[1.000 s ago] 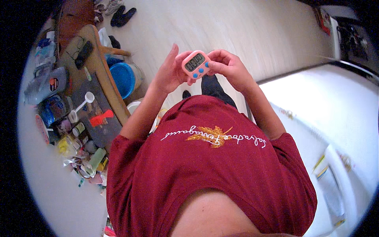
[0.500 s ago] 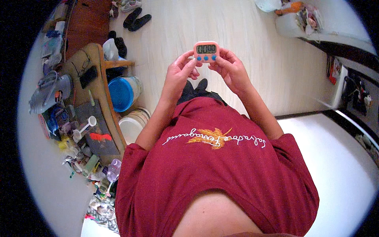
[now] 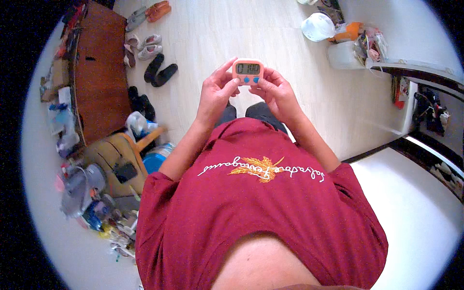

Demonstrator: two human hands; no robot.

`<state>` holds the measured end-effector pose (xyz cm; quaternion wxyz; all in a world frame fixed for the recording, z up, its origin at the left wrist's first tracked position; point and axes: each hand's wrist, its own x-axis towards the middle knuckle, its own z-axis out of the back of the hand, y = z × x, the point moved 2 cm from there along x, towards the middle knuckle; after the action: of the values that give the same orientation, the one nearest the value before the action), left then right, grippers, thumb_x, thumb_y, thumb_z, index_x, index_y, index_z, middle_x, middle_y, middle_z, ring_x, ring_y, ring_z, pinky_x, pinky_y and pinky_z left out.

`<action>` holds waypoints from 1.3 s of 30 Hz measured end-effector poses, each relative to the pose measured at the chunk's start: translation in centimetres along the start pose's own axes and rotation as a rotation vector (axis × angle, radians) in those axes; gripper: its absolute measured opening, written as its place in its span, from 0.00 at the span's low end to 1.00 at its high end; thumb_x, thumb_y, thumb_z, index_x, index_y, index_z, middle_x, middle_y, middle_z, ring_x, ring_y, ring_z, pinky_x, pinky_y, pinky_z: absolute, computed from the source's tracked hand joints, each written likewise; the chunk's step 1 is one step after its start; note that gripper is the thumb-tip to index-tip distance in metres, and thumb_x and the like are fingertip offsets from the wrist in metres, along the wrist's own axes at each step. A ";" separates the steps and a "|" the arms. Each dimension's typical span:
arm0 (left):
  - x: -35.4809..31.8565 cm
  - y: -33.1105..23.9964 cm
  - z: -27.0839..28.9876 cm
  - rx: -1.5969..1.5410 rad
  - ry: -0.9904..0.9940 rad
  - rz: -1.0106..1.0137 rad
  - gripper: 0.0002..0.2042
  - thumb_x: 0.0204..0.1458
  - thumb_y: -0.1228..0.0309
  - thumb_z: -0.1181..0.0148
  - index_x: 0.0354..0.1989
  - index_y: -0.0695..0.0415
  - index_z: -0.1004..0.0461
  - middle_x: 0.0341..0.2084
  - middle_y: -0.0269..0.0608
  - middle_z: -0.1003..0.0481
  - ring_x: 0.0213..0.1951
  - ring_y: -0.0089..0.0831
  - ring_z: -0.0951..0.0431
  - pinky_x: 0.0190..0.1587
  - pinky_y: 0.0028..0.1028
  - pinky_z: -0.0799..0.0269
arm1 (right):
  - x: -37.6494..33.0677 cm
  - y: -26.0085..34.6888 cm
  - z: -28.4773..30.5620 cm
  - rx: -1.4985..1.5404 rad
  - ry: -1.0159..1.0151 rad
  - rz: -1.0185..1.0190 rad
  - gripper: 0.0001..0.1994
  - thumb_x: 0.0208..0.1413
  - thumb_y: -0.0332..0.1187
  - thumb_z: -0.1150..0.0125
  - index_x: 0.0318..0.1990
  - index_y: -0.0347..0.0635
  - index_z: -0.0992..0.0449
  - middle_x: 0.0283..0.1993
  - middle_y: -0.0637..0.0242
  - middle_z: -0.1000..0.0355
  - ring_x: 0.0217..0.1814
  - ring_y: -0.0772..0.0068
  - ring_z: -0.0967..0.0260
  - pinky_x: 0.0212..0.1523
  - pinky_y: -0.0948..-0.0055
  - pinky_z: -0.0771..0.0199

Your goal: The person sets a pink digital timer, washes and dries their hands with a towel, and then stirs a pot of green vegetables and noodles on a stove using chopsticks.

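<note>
A small pink digital timer (image 3: 239,76) with a grey display and blue buttons is held level in front of my shirt, its face toward me. My left hand (image 3: 215,93) grips its left side, the thumb pressed at the lower left corner and covering a button. Around the right side closes my right hand (image 3: 279,95), its thumb beside the rightmost blue button. Fingers of both hands are partly hidden behind the timer.
To the left stand a reddish-brown cabinet (image 3: 99,72) and a cluttered wooden table (image 3: 104,154). Black shoes (image 3: 157,72) and other pairs lie on the pale floor (image 3: 222,34). A white bucket (image 3: 318,27) is at the far right, a white surface (image 3: 406,208) at the near right.
The digits on the display have changed. My left thumb has shifted onto the lower left of the timer's face. The surroundings have shifted in view, with more of the cabinet and shoes showing.
</note>
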<state>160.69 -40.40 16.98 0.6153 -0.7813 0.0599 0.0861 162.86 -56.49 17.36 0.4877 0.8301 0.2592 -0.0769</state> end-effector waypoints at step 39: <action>76.9 -20.4 13.1 -0.039 0.007 -0.016 0.22 0.48 0.75 0.45 0.54 0.57 0.38 0.24 0.33 0.28 0.23 0.13 0.34 0.22 0.14 0.38 | 73.5 32.7 -6.2 -0.063 0.009 -0.027 0.18 0.51 0.33 0.44 0.47 0.33 0.36 0.43 0.60 0.33 0.43 0.71 0.34 0.44 0.71 0.31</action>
<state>239.17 -21.89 17.34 0.6003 -0.7940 0.0541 0.0797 241.39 -37.84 17.71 0.5115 0.8109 0.2750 -0.0717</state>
